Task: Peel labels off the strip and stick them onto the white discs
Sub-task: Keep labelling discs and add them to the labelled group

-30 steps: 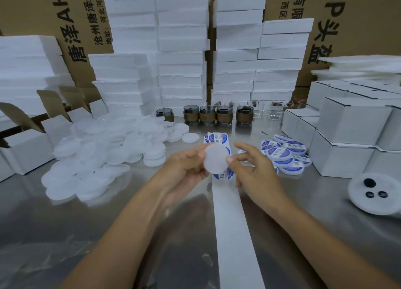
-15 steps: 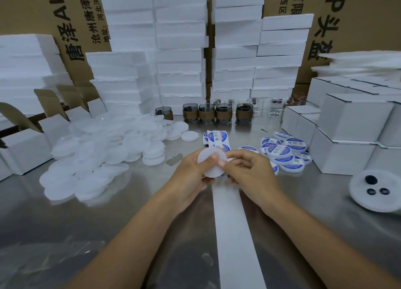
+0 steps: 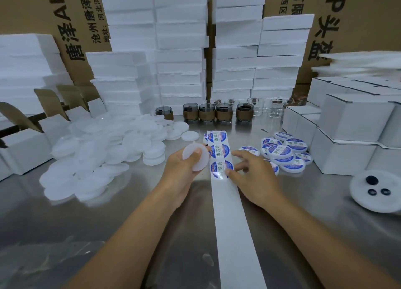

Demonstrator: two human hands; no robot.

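Observation:
My left hand (image 3: 183, 169) grips a plain white disc (image 3: 196, 158), thumb across its face, just left of the label strip (image 3: 230, 212). The white backing strip runs from the near edge up the table's middle and carries round blue-and-white labels (image 3: 219, 150) at its far end. My right hand (image 3: 249, 173) rests on the strip's right side, and a fingertip touches the lower right edge of the nearest label (image 3: 221, 169). A big heap of unlabelled discs (image 3: 104, 156) lies to the left. Labelled discs (image 3: 282, 154) are piled to the right.
Small jars (image 3: 208, 113) stand in a row at the back, before stacks of white foam blocks (image 3: 180, 56). White cartons (image 3: 351, 132) fill the right side, open cartons (image 3: 23, 141) the left. A white foam round with dark pieces (image 3: 377, 191) lies at far right.
The disc moved left off the strip with my left hand, uncovering the labels. My right hand let go of the disc and dropped onto the nearest label's edge.

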